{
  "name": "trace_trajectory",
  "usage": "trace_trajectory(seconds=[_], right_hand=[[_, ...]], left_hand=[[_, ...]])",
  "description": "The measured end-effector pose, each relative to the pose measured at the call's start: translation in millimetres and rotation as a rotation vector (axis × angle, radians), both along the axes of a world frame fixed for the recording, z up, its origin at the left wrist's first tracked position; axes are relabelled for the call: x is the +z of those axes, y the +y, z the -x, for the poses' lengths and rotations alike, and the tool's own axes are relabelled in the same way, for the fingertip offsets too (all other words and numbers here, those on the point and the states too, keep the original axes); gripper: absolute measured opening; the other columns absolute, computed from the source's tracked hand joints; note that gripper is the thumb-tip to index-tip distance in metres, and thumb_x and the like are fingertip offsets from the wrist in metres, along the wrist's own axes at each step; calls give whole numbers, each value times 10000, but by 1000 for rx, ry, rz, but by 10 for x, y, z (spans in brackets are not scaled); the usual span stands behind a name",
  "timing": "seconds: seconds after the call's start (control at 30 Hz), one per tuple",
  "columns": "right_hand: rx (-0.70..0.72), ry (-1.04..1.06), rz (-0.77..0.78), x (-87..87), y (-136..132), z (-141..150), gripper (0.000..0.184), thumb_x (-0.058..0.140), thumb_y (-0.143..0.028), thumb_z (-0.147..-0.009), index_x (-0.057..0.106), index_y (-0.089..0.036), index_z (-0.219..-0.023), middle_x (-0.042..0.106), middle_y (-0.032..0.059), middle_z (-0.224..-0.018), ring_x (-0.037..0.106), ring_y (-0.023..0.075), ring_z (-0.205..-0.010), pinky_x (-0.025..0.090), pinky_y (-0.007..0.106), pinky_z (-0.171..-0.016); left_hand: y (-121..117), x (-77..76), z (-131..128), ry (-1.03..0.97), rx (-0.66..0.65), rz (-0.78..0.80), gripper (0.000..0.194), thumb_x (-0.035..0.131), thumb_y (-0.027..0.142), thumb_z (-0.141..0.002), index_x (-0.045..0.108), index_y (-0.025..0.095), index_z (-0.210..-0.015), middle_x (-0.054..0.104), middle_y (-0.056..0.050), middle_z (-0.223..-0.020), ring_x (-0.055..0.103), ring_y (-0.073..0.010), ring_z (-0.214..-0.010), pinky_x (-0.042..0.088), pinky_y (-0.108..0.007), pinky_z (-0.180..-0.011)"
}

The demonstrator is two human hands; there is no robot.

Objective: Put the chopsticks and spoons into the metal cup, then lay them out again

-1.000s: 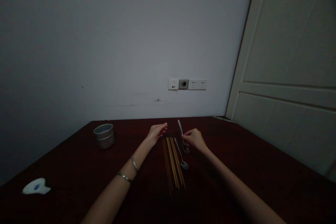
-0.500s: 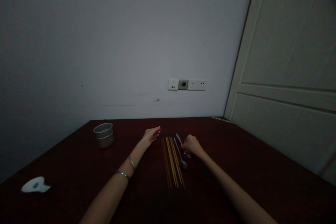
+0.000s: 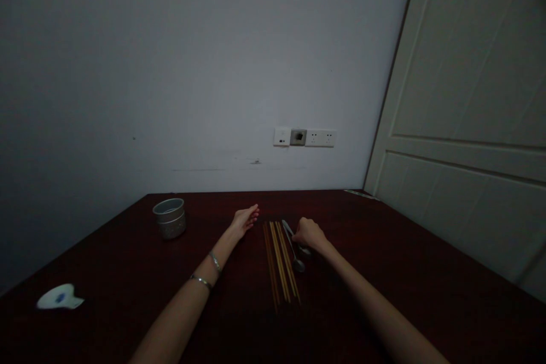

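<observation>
Several wooden chopsticks (image 3: 279,261) lie side by side on the dark red table (image 3: 384,273), running away from me. Just right of them lie two metal spoons (image 3: 294,247). My right hand (image 3: 309,233) is closed over the handle of the right spoon, pressing it low against the table beside the other one. My left hand (image 3: 245,219) rests flat on the table just left of the chopsticks' far ends, fingers stretched out, holding nothing. Two bracelets sit on my left wrist.
A small metal pot (image 3: 169,218) stands at the far left of the table. A white and blue ceramic spoon (image 3: 60,298) lies near the left edge. A wall with power sockets (image 3: 305,137) is behind; a door (image 3: 464,114) is at right.
My right hand has lowered the spoon from a raised tilt down to the table next to the other spoon. My left hand has drawn back slightly and settled flat.
</observation>
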State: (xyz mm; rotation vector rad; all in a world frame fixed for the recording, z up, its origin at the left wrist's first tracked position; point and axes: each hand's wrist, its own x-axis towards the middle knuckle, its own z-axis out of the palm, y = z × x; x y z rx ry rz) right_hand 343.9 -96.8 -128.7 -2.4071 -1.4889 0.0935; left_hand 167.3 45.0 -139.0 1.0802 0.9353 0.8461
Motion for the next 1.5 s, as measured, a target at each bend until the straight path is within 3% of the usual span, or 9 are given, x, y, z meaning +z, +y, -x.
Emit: trace_trajectory(seconds=[0.37,0.93,1.5], right_hand=[[40,48,47,-36,40,-132,158,635,-231,-537,653,-141,-665,672,115,-729,641,213,-715,405,207,-488],[8,133,62,20,17,-98,246,727,-265,-477,645,-142,-674,674,79,-666,650,191,-674,428,187,-491],[36,183,91,-14,57,-118,138,692,-256,-535,633,-135,-569,659,71,-542,627,150,-526,397,167,-421]], left_hand=[[3,-3,6,-17,2,21,323,709,414,-566,642,133,-711,617,-14,-630,521,-67,-487,356,-188,-501],[6,-38,12,-17,1,-3,272,682,380,-617,637,125,-700,610,-15,-605,519,-63,-465,382,-188,-504],[-8,-29,19,-1,6,17,223,671,348,-636,626,132,-670,587,6,-560,508,-65,-446,390,-198,-511]])
